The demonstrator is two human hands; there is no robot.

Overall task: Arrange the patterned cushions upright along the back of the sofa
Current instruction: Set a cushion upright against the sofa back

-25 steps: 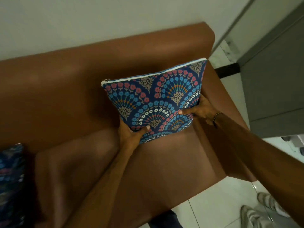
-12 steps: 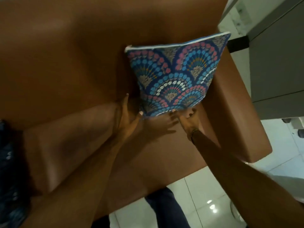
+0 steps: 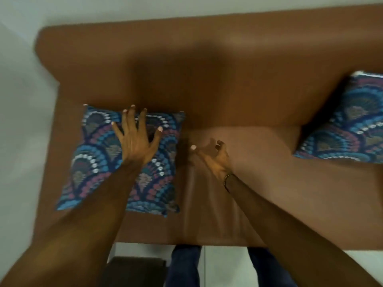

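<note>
- Now the flat cushion (image 3: 99, 160) lies face-up on the left end of the sofa seat (image 3: 269, 183), its far edge close to the backrest (image 3: 207, 69) but not leaning on it; this looks like the one to stand up next.
- Over at the right end, a second cushion (image 3: 348, 125) already stands propped against the backrest, tilted a little.
- To do this step well, I'd judge it best to take the flat cushion by two opposite edges, tip its near edge up, then seat the bottom edge into the crease where seat meets back so it doesn't slide down again.
- Matching the lean of the right-hand cushion would keep the row even.
- The left hand (image 3: 135, 141) is spread wide, palm down over the cushion's upper half, fingers splayed and gripping nothing; whether it presses on the fabric I cannot tell through the blur.
- The right hand (image 3: 213, 156) hovers over bare seat just beside the cushion's right edge, fingers loosely curled, empty, wrist with a thin bracelet (image 3: 228, 176).
</note>
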